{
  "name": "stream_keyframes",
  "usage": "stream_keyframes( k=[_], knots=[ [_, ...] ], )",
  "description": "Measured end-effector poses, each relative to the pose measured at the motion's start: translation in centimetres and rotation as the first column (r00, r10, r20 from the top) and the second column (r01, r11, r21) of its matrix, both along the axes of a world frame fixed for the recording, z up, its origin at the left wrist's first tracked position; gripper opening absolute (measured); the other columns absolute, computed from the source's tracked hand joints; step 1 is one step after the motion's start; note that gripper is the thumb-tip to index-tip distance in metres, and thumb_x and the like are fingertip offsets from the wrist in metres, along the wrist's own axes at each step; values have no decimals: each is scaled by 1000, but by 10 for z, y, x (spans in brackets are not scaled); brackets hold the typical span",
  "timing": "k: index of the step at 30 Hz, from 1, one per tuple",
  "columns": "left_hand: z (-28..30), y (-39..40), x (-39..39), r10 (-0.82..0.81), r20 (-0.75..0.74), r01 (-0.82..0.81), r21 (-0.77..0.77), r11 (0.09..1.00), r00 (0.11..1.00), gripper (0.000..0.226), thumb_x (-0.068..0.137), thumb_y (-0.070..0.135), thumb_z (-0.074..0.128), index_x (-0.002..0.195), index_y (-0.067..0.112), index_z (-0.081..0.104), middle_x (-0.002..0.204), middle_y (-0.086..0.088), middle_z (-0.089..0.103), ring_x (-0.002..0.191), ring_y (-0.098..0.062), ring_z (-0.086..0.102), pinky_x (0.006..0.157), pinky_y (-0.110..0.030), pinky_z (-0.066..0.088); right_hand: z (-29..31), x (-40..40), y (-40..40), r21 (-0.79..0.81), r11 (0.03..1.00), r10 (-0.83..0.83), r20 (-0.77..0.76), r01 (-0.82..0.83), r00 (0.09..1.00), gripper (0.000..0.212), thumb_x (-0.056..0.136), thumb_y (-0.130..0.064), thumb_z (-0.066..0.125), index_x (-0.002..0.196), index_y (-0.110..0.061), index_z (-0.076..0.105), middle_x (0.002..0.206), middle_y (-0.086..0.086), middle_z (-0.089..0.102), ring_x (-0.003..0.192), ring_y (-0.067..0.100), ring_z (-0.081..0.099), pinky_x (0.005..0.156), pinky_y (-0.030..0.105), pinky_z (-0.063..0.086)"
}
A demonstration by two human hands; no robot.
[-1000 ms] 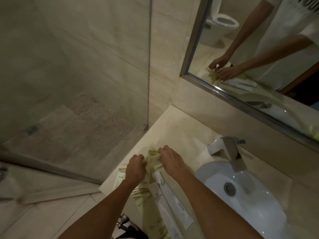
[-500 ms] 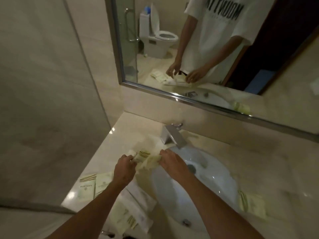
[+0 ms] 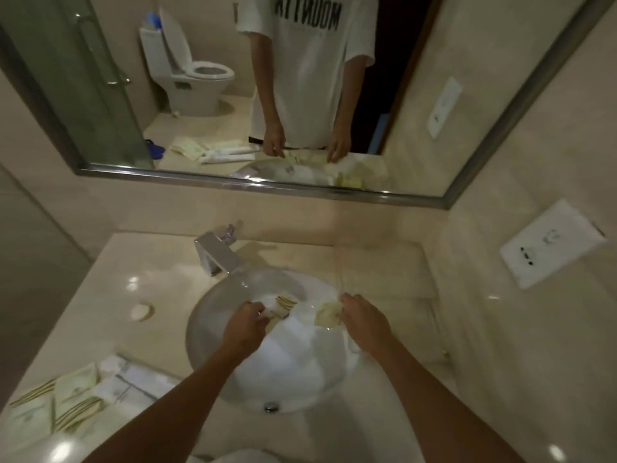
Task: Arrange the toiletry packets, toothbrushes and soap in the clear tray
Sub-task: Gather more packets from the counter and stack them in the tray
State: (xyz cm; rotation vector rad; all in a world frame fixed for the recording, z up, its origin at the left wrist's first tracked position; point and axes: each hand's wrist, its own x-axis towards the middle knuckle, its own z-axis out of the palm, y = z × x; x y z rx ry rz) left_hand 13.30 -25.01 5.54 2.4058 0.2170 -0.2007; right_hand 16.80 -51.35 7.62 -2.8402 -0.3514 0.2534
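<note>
My left hand (image 3: 245, 330) is shut on a white packet with green stripes (image 3: 283, 303), held over the basin. A hand's width to the right, my right hand (image 3: 365, 320) pinches a pale yellowish packet (image 3: 329, 314) near the basin's right rim. Several more striped packets (image 3: 63, 401) and long white toothbrush wrappers (image 3: 133, 379) lie on the counter at lower left. Faint clear edges (image 3: 384, 279) show on the counter right of the basin; I cannot tell whether they are the tray. No soap is recognisable.
A white sink basin (image 3: 290, 369) fills the middle of the beige counter, with a chrome faucet (image 3: 218, 253) behind it. A round cap (image 3: 142, 311) sits left of the basin. A mirror (image 3: 233, 95) spans the back wall and a white socket plate (image 3: 551, 247) is on the right wall.
The view has swung right, off the counter's left end. Both hands have moved from there to above the basin and drawn apart, each now holding its own packet.
</note>
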Motion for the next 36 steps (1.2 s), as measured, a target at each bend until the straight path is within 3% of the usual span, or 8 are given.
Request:
stream_keyframes(
  k=[3,8,13,16,19,24,32,36],
  knots=[
    [8,-29,8,-39,13,38,29,999,999,10,86,20,59,81,13,65,83,-12,58,76,-29,58,62,-31,41,-1,4,-47,-37,995,-95,-9,95,995,29,97,-25,42,125,-18,47,115,7,55,107,27,57,81,36,47],
    [14,-69,32,-136,32,134,53,990,990,10,84,16,60,75,13,61,78,-8,54,73,-29,56,61,-30,39,-2,18,-116,-122,971,-209,-24,204,978,25,94,-18,45,119,-16,50,112,11,56,105,28,58,80,35,48],
    [15,-98,51,-184,38,180,83,980,982,11,87,19,60,85,9,65,81,-5,52,75,-24,53,64,-30,41,-12,33,-154,-144,947,-300,-85,286,950,25,93,-22,46,117,-15,51,117,13,58,108,31,59,82,37,49],
    [11,-110,61,-226,27,222,108,969,974,13,89,23,58,89,11,64,82,-3,51,75,-20,50,64,-29,39,-18,40,-162,-196,939,-310,-125,282,943,24,92,-22,48,114,-15,52,118,12,58,110,31,59,83,38,50],
    [8,-120,70,-253,-3,251,123,960,967,13,90,27,56,90,16,64,84,-1,52,75,-19,52,63,-32,48,-28,46,-166,-258,931,-308,-183,256,934,28,91,-20,47,118,-16,51,123,11,56,113,30,58,86,39,49],
    [4,-133,83,-264,-65,270,125,955,962,13,88,30,52,80,26,60,83,1,53,72,-17,55,62,-38,55,-44,50,-169,-309,930,-283,-252,200,925,32,92,-17,42,122,-17,51,127,11,53,116,29,56,91,39,47],
    [3,-161,95,-298,-88,305,80,949,950,21,94,24,49,94,11,65,86,0,52,74,-12,51,48,-14,30,-62,41,-176,-197,956,-266,-275,217,924,40,93,-19,45,132,-21,45,133,8,46,116,28,56,90,37,46],
    [-1,-170,97,-318,-114,319,-12,948,941,19,92,22,52,85,10,66,89,-7,59,76,-19,58,56,-28,50,-58,43,-176,-113,972,-232,-325,206,917,38,90,-17,51,128,-19,49,125,8,49,115,29,55,91,37,47]
  ],
)
